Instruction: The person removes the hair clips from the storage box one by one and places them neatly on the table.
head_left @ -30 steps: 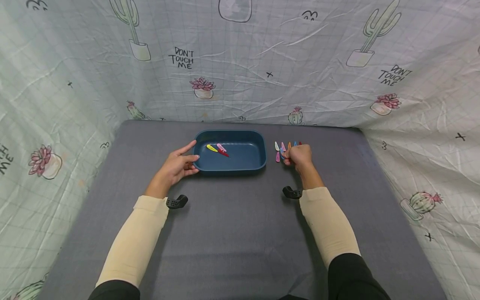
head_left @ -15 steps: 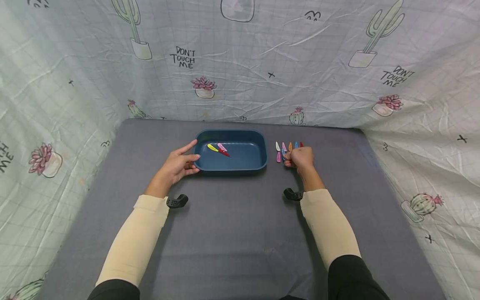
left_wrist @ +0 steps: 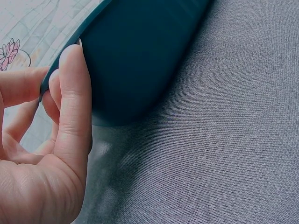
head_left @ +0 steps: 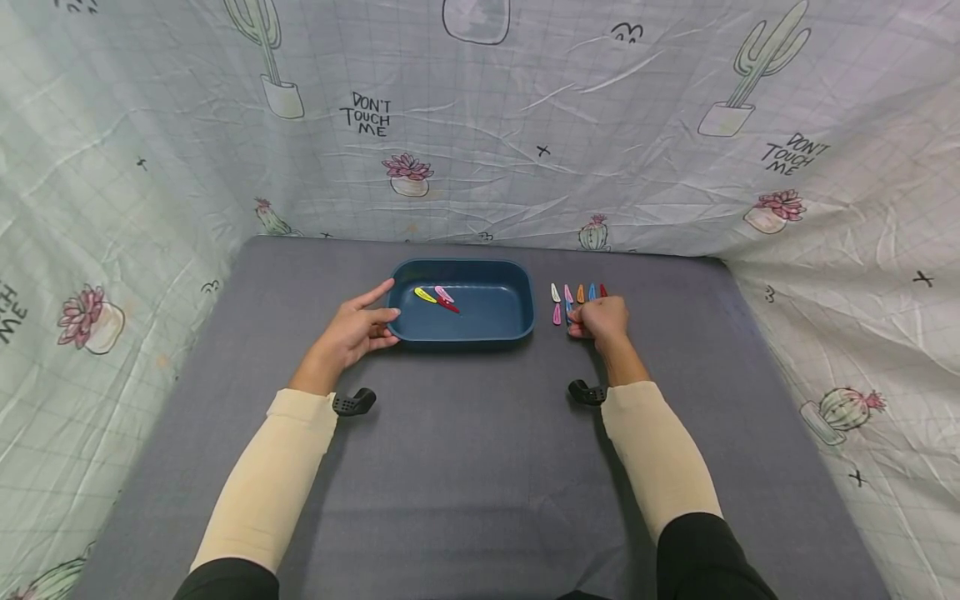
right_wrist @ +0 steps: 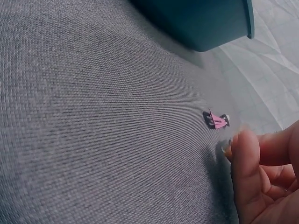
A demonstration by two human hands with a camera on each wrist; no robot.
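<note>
A dark blue rectangular tray [head_left: 480, 332] sits toward the back of the grey table. My left hand [head_left: 357, 327] grips its left end, with the thumb [left_wrist: 74, 88] against the outer wall near the rim. Inside lie a yellow hair clip [head_left: 425, 295], a pink hair clip [head_left: 444, 294] and a red hair clip [head_left: 447, 306]. Right of the tray, my right hand [head_left: 602, 319] is curled, its fingertips pinching a blue hair clip [head_left: 569, 307] low over the cloth. Its palm covers part of the area below the clip row.
Just beyond my right hand, a row holds a white clip [head_left: 555, 292], an orange clip [head_left: 581, 293] and several others. A magenta clip [head_left: 557, 314] lies in front of the white one. A cactus-print sheet [head_left: 480, 167] rises behind the table.
My right hand has drawn slightly toward me, uncovering more of the orange, blue and red clips in the back row. The left hand and tray stay put.
</note>
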